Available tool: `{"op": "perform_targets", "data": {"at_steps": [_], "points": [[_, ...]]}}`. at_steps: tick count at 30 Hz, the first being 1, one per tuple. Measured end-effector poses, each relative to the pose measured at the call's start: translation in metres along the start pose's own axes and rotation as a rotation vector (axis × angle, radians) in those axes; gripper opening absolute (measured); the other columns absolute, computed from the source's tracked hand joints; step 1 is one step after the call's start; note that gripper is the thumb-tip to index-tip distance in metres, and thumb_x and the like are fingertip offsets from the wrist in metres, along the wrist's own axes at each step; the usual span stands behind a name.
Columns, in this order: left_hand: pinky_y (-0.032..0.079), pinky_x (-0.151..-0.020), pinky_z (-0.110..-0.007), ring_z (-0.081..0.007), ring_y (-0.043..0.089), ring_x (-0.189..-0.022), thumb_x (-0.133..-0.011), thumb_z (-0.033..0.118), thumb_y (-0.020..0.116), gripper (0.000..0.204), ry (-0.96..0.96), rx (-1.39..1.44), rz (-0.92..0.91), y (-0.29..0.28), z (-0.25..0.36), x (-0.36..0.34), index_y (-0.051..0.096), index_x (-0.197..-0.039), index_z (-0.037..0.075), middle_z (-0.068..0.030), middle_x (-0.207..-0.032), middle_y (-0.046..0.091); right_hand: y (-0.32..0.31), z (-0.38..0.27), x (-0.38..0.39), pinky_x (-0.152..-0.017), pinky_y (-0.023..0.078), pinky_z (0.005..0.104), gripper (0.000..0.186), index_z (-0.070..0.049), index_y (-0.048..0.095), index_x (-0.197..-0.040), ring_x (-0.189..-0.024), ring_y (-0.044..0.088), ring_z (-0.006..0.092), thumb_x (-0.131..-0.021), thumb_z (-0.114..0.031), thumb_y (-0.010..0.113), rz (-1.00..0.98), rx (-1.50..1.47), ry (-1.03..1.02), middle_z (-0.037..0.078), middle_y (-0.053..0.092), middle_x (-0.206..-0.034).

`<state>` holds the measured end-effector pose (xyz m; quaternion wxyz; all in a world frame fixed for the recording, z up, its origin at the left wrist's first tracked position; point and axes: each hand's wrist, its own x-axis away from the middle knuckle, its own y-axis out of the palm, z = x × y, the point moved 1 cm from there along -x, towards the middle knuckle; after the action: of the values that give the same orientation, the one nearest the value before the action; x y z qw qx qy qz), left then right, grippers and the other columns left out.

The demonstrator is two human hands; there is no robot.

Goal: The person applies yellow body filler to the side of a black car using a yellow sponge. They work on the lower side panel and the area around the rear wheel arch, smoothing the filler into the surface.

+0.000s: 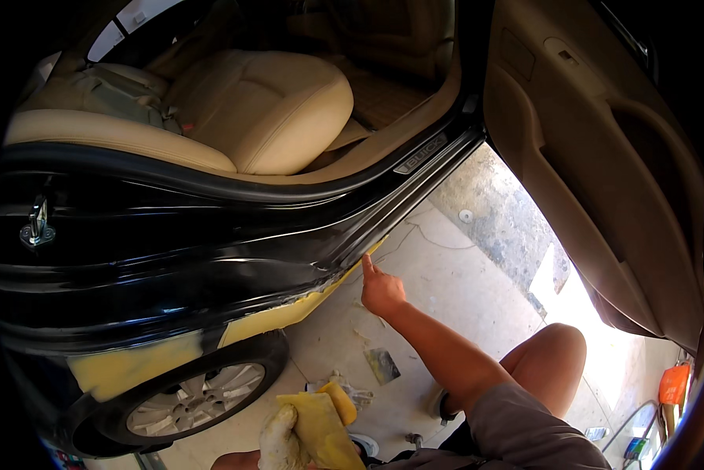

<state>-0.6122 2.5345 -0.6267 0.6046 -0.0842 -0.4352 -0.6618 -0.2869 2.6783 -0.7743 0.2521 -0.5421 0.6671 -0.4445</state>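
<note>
Sill (352,235) of black car, low under open rear doorway; yellow filler (285,313) along its lower edge and over wheel arch. Right hand (381,290) bare, index finger out and touching sill edge, other fingers curled, holding nothing. Left hand (277,442) in pale glove, closed round yellow pad (320,427), low in view, well apart from sill. Wheel (195,399) below filler. Beige seat (273,110) inside. Open door (602,172) at right, beige trim. Scraper (383,364) lies on concrete floor (461,290).
</note>
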Motion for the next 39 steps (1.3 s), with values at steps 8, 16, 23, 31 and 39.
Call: {"op": "perform_targets", "data": {"at_steps": [8, 16, 23, 31, 39], "points": [[0.053, -0.102, -0.048, -0.0329, 0.064, -0.118, -0.096, 0.036, 0.065, 0.048, -0.002, 0.008, -0.003, 0.002, 0.0, 0.004, 0.059, -0.133, 0.005, -0.0153, -0.129, 0.066, -0.001, -0.025, 0.014, -0.089, 0.055, 0.0489, 0.081, -0.001, 0.023, -0.161, -0.108, 0.068, 0.0384, -0.086, -0.01, 0.053, -0.08, -0.071, -0.003, 0.021, 0.061, -0.139], [0.053, -0.102, -0.048, -0.0331, 0.065, -0.118, -0.098, 0.033, 0.063, 0.046, -0.002, 0.009, -0.018, 0.001, 0.001, 0.006, 0.058, -0.134, 0.004, -0.0158, -0.128, 0.066, 0.005, -0.037, 0.024, -0.088, 0.054, 0.0505, 0.073, -0.002, 0.029, -0.159, -0.105, 0.068, 0.0403, -0.09, -0.012, 0.051, -0.033, -0.112, -0.053, 0.021, 0.062, -0.135], [0.054, -0.101, -0.049, -0.0338, 0.065, -0.117, -0.099, 0.03, 0.06, 0.044, 0.009, 0.0, -0.034, -0.001, 0.003, 0.006, 0.058, -0.134, 0.003, -0.0168, -0.128, 0.066, 0.011, -0.05, 0.027, -0.084, 0.054, 0.0547, 0.062, -0.003, 0.038, -0.154, -0.096, 0.069, 0.0437, -0.095, -0.018, 0.051, 0.047, -0.217, -0.067, 0.024, 0.071, -0.114], [0.055, -0.1, -0.05, -0.0344, 0.065, -0.117, -0.098, 0.03, 0.062, 0.046, -0.008, 0.004, -0.022, -0.006, 0.001, 0.007, 0.057, -0.135, 0.003, -0.0171, -0.129, 0.065, 0.014, -0.06, 0.025, -0.076, 0.057, 0.0509, 0.059, 0.002, 0.043, -0.148, -0.085, 0.072, 0.0397, -0.092, -0.016, 0.052, 0.05, -0.455, -0.078, 0.023, 0.073, -0.093], [0.054, -0.101, -0.051, -0.0355, 0.064, -0.119, -0.098, 0.03, 0.062, 0.048, -0.067, 0.049, -0.004, -0.009, 0.005, 0.014, 0.056, -0.136, 0.003, -0.0181, -0.131, 0.064, -0.037, -0.089, 0.046, -0.053, 0.054, 0.0337, 0.072, 0.011, 0.037, -0.15, -0.061, 0.066, 0.0185, -0.086, -0.012, 0.061, -0.308, -1.027, 0.044, 0.014, 0.074, -0.09]]}}
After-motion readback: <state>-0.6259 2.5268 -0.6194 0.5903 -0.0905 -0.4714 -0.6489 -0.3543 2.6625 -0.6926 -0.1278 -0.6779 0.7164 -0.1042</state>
